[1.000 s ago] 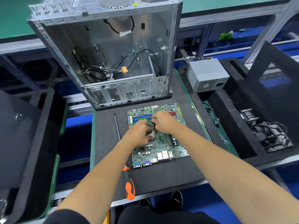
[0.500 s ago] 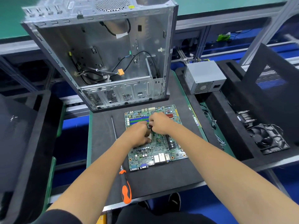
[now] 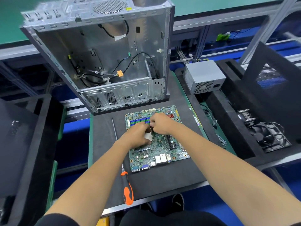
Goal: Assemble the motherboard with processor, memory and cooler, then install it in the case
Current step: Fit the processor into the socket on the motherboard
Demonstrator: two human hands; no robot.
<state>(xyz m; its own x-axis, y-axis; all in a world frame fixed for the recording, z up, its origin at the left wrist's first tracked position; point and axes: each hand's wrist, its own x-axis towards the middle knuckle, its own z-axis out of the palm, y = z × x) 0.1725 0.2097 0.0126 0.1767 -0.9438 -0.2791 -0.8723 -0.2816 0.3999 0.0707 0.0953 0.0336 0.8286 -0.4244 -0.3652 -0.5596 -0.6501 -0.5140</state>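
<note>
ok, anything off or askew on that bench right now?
Nothing stands out. The motherboard lies flat on the mat, both hands at its socket area; the left hand and right hand hide what they hold. The case stands open behind, and the screwdriver lies beside the board.

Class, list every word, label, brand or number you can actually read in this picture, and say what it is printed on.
None can be read.
Yellow sticker on the case: blurred.
White label on the memory stick: too small.
Label on the power supply: too faint.
Printing on the motherboard: too small.
</note>
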